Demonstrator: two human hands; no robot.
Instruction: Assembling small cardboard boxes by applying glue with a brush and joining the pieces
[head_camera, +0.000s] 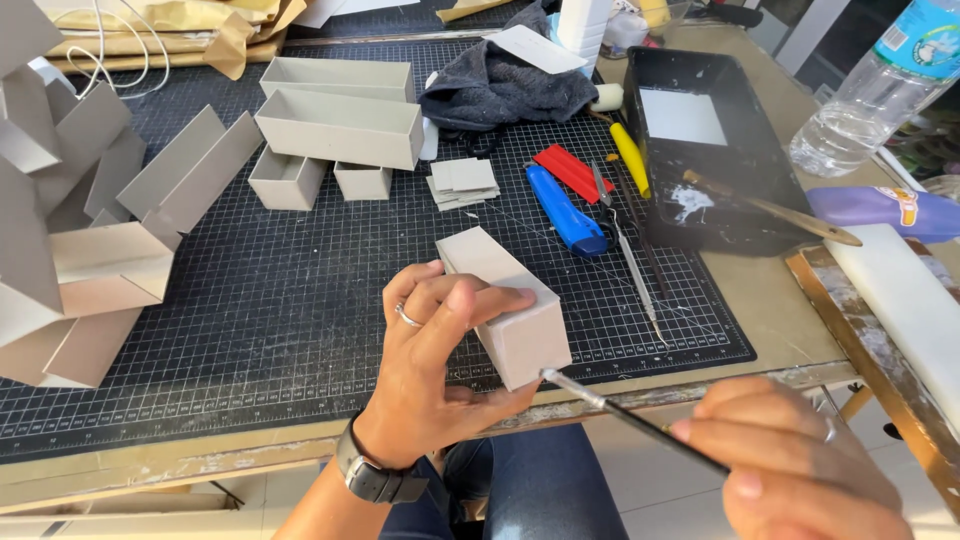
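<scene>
Fingers of the right hand (800, 470), nearest the camera at the lower right, are pinched shut around a thin black-handled brush with a metal ferrule (630, 413); the brush runs up and to the left, and its tip meets the lower near corner of a long grey cardboard box (505, 305). That box sits just left of and above the right hand, its long axis running from the near right away to the far left. The left hand (435, 370), with a ring and a dark wristwatch, wraps the box from the left side: fingers curled over its top face, thumb under its near end, a closed grip holding it above the black gridded cutting mat (300, 310).

Farther off on the mat lie a blue utility knife (565, 212) and a stack of small grey card squares (462, 183). Beyond these stand open grey cardboard trays (340, 125), and at the right a black rectangular plastic tray (740, 150) smeared with white glue.
</scene>
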